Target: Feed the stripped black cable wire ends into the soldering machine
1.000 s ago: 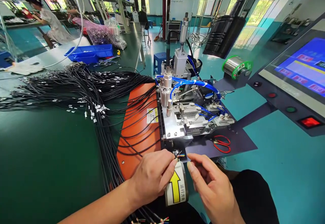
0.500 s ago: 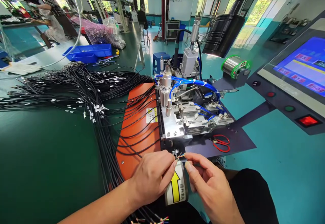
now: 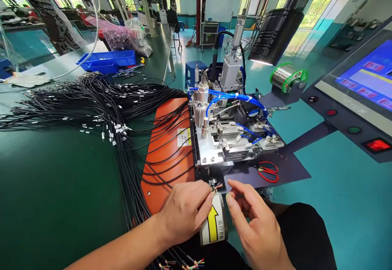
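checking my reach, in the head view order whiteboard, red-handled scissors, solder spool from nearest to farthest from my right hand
1. Red-handled scissors: on the dark plate, beyond your right hand
2. Solder spool: farther back, to the right
3. Whiteboard: far in the background

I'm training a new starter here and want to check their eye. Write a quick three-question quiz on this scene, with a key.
1. Coloured wire ends above the yellow arrow poke out from which hand?
2. True or false: the red-handled scissors lie on the orange panel.
3. Fill in: the spool of silvery wire has ____ rims.

Key: 1. The left hand. 2. False; on the dark plate. 3. Green.
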Available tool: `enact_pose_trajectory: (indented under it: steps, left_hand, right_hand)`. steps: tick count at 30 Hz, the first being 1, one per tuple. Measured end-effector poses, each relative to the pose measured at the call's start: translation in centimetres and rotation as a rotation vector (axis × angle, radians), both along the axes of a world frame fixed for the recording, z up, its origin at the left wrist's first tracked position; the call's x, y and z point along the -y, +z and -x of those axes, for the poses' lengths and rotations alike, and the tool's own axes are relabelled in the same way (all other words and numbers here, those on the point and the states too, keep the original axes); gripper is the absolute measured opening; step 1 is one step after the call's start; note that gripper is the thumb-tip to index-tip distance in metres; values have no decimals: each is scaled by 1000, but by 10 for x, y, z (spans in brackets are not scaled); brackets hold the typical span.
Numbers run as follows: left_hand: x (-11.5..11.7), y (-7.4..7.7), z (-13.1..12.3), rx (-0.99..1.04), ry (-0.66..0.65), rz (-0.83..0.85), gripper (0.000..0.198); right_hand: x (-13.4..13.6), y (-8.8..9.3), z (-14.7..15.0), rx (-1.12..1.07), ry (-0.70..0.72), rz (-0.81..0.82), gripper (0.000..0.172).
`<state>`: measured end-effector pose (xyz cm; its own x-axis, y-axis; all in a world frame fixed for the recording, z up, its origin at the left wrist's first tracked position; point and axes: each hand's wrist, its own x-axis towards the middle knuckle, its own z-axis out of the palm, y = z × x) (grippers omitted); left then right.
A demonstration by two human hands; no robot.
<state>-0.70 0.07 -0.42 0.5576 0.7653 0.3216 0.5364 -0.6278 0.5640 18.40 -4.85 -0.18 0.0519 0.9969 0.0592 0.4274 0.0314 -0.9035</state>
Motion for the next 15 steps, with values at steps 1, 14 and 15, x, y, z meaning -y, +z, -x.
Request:
enact_pose_trajectory:
  steps: [1,14,15]
  left_hand:
    - [0,0,0,-3,4,0,23]
    - [1,0,0,-4,32,28,26]
    - [1,0,0,0,37,31,26]
  right_hand:
    - [-1,1,0,4,12,-7,29]
    - [4,-4,7,285,102,-323,40]
    - [5,-7,8,311,102,-340,41]
